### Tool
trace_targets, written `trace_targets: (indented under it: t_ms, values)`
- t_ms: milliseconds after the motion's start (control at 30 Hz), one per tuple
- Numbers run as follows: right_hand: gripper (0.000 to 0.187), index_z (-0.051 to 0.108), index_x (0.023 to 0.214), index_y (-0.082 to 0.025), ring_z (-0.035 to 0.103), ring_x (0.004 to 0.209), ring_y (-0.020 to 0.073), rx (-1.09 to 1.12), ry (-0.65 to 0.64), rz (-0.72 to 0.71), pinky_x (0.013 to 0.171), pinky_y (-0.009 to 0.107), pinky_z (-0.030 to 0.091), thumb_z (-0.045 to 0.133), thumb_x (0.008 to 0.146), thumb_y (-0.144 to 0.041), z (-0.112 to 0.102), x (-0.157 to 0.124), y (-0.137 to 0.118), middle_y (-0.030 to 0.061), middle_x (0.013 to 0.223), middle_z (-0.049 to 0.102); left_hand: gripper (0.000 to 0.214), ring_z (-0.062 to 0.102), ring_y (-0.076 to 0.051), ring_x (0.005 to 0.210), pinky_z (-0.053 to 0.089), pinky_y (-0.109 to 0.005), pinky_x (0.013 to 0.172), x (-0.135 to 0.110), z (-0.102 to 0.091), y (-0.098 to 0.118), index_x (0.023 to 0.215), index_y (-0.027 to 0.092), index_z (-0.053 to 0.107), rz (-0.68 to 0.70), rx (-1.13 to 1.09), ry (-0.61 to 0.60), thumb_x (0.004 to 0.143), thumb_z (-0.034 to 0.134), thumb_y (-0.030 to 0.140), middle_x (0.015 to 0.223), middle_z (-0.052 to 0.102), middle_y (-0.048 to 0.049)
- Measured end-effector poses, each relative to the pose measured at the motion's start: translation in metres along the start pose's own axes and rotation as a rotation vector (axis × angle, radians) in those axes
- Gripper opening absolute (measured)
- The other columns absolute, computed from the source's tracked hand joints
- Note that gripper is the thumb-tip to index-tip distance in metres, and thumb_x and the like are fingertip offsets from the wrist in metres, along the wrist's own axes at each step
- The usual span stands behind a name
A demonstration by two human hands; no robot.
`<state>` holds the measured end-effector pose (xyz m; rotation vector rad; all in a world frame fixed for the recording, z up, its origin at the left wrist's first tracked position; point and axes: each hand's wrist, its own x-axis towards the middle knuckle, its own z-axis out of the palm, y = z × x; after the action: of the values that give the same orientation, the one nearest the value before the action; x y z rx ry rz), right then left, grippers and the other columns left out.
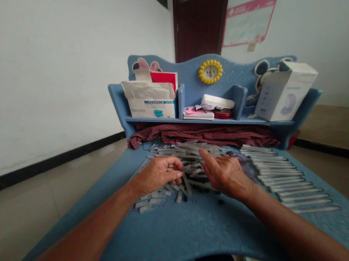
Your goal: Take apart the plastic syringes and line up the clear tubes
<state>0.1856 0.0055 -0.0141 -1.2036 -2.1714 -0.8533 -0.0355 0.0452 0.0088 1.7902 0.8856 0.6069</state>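
Note:
A loose heap of thin grey sticks [176, 150] lies in the middle of the blue desk [186, 229]. My left hand [160, 173] rests on the near side of the heap with its fingers curled round several grey sticks. My right hand [223, 173] lies palm down on the heap just to the right, fingers stretched forward and pressed onto the sticks. To the right, a neat row of longer grey sticks [289, 179] lies side by side, apart from both hands.
A red checked cloth [206, 133] is bunched under the desk's blue shelf [198, 120]. The shelf holds a mask box [152, 101], papers, a red tin, a white box [283, 92] and a small yellow clock [210, 71]. A white wall is left, a dark door behind.

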Motion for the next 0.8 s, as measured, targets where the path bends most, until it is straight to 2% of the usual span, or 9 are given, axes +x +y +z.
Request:
trace_targets:
  t_ms: [167, 300, 367, 467, 533, 633, 800]
  values:
    - [0.033, 0.051, 0.115, -0.010, 0.055, 0.051, 0.0132, 0.024, -0.160, 0.019, 0.047, 0.026, 0.026, 0.044, 0.084, -0.017, -0.002, 0.002, -0.006, 0.0038, 0.064, 0.067, 0.014, 0.062, -0.012, 0.062, 0.049, -0.025, 0.061, 0.001, 0.001, -0.003, 0.083, 0.015, 0.054, 0.021, 0.019, 0.016, 0.073, 0.061, 0.023, 0.065, 0.063, 0.0012]
    - [0.020, 0.060, 0.089, -0.015, 0.054, 0.052, 0.0119, 0.119, -0.381, 0.011, 0.049, 0.026, 0.022, 0.040, 0.085, -0.014, -0.012, 0.006, -0.003, 0.0047, 0.066, 0.067, 0.016, 0.061, -0.012, 0.062, 0.049, -0.026, 0.062, 0.001, 0.003, -0.003, 0.087, 0.014, 0.054, 0.046, 0.038, 0.025, 0.075, 0.058, 0.023, 0.065, 0.060, 0.0017]
    - [0.021, 0.061, 0.080, -0.016, 0.054, 0.053, 0.0119, 0.179, -0.496, -0.015, 0.049, 0.026, 0.021, 0.041, 0.086, -0.019, -0.019, 0.009, 0.001, 0.0049, 0.065, 0.067, 0.023, 0.059, -0.011, 0.061, 0.048, -0.025, 0.061, 0.000, 0.004, -0.002, 0.096, 0.014, 0.056, 0.062, 0.063, 0.021, 0.075, 0.057, 0.023, 0.066, 0.057, 0.0028]
    - [0.020, 0.064, 0.077, -0.017, 0.056, 0.056, 0.0130, 0.255, -0.634, -0.045, 0.050, 0.026, 0.023, 0.048, 0.084, -0.026, -0.030, 0.014, 0.004, 0.0045, 0.064, 0.067, 0.040, 0.055, -0.008, 0.056, 0.047, -0.023, 0.058, -0.003, 0.006, 0.001, 0.116, 0.016, 0.055, 0.039, 0.139, -0.001, 0.076, 0.052, 0.021, 0.067, 0.053, 0.0043]
    - [0.017, 0.066, 0.076, -0.018, 0.059, 0.058, 0.0147, 0.269, -0.708, -0.070, 0.051, 0.025, 0.025, 0.051, 0.081, -0.025, -0.035, 0.016, 0.003, 0.0049, 0.066, 0.068, 0.045, 0.052, -0.008, 0.054, 0.045, -0.022, 0.056, -0.005, 0.008, 0.004, 0.122, 0.018, 0.053, 0.007, 0.181, -0.031, 0.077, 0.050, 0.021, 0.068, 0.051, 0.0042]
    - [0.015, 0.068, 0.078, -0.018, 0.062, 0.062, 0.0181, 0.247, -0.788, -0.109, 0.051, 0.025, 0.030, 0.053, 0.079, -0.022, -0.035, 0.016, -0.002, 0.0069, 0.070, 0.070, 0.046, 0.050, -0.008, 0.053, 0.043, -0.021, 0.053, -0.006, 0.008, 0.005, 0.124, 0.018, 0.053, -0.012, 0.219, -0.073, 0.078, 0.048, 0.021, 0.064, 0.048, 0.0046]
    - [0.019, 0.069, 0.082, -0.016, 0.065, 0.065, 0.0206, 0.178, -0.817, -0.142, 0.055, 0.026, 0.038, 0.051, 0.078, -0.014, -0.021, 0.011, -0.007, 0.0107, 0.074, 0.070, 0.046, 0.050, -0.008, 0.052, 0.042, -0.021, 0.051, -0.006, 0.007, 0.004, 0.122, 0.017, 0.054, -0.004, 0.224, -0.077, 0.077, 0.050, 0.021, 0.062, 0.045, 0.0054]
